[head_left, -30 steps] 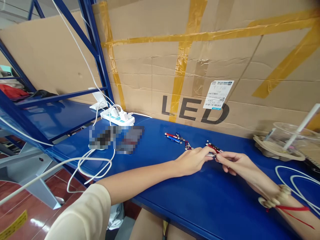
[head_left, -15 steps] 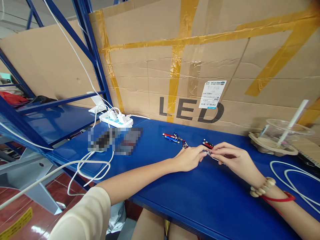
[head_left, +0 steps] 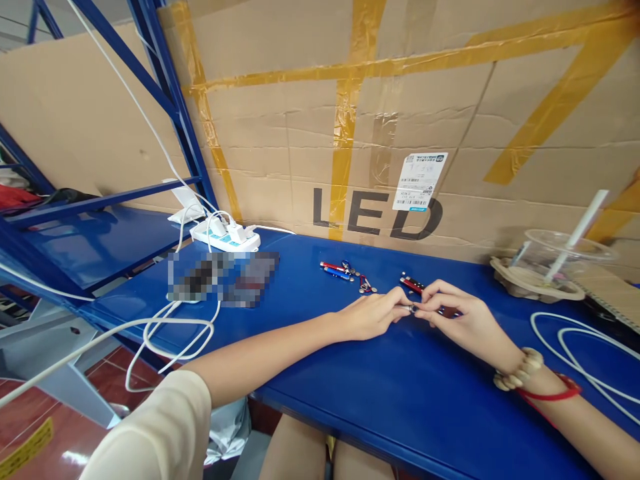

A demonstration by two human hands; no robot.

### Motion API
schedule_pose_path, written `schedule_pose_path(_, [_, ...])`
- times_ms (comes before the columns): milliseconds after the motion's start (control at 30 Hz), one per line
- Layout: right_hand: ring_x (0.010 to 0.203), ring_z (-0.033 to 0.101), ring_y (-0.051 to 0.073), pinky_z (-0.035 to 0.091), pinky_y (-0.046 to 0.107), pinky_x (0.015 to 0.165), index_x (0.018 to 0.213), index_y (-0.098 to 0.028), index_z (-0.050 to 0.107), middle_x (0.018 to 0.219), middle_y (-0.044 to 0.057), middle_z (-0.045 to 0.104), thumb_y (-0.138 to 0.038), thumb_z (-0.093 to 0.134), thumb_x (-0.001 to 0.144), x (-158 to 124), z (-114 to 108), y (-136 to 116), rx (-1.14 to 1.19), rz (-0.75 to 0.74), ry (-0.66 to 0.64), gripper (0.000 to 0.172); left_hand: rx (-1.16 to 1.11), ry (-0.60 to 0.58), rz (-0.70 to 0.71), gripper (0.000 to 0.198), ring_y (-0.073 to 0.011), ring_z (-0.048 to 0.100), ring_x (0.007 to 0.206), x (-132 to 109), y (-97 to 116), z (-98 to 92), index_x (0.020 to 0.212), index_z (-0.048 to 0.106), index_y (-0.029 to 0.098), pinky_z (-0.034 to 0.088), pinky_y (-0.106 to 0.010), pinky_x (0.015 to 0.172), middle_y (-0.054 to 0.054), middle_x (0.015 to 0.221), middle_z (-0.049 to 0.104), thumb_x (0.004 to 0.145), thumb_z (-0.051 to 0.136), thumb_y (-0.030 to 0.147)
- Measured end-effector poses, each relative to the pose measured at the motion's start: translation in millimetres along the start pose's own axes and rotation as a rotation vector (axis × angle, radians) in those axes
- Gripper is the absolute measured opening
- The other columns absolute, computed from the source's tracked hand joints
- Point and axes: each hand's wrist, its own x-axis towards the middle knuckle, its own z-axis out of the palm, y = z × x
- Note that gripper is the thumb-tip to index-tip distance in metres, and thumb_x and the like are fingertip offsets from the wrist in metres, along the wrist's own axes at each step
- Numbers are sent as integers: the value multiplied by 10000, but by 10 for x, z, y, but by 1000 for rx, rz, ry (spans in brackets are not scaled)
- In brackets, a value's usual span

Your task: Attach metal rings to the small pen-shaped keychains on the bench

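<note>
My left hand (head_left: 373, 315) and my right hand (head_left: 463, 319) meet over the blue table, fingertips closed on a small dark-and-silver metal piece (head_left: 413, 309). Its exact kind is too small to make out. Just beyond my right fingers lies a slim red keychain-light-like tube (head_left: 412, 284). Partly hidden beneath that hand is a dark reddish tube (head_left: 449, 312). Further left, a red tube (head_left: 334, 265) and a blue tube (head_left: 337, 273) lie side by side. Small metal clasps (head_left: 367, 285) and several round silver bits rest beside them.
A white power strip (head_left: 225, 235) and white cables (head_left: 210, 327) occupy the table's left, near two blurred-out objects. To the right are a clear plastic cup (head_left: 555, 257) with a straw in a cardboard holder (head_left: 525, 283), plus a coiled cable (head_left: 537, 327). Taped cardboard (head_left: 280, 153) stands behind.
The view has shifted slightly, moving the scene a little left and up. My fingers have turned the small metal piece, which now shows a dark part. Both hands stay together.
</note>
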Motion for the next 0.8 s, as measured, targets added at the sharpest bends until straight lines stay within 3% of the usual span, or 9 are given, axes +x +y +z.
schedule_pose_path(433, [574, 442, 74, 365, 186, 501, 545, -107, 522, 689, 68, 468, -443, 581, 689, 34, 28, -124, 185, 281, -12, 370, 96, 246, 150, 136, -94, 491, 847, 20, -42, 64, 881, 417, 143, 371, -179, 715, -7, 917, 539, 875, 390, 277])
schedule_pose_path(633, [454, 382, 42, 290, 178, 400, 605, -87, 520, 659, 50, 467, -580, 650, 521, 78, 2, -155, 394, 590, -97, 516, 57, 269, 155, 242, -90, 488, 949, 14, -13, 50, 1082, 444, 161, 370, -178, 817, -11, 1036, 530, 891, 363, 287])
schedule_pose_path(800, [463, 351, 45, 283, 164, 412, 651, -97, 468, 566, 23, 437, -616, 597, 578, 71, 21, -128, 443, 673, -124, 540, 42, 271, 139, 280, -99, 490, 961, 34, -1, 44, 1105, 466, 145, 361, -181, 840, -28, 1050, 534, 894, 348, 286])
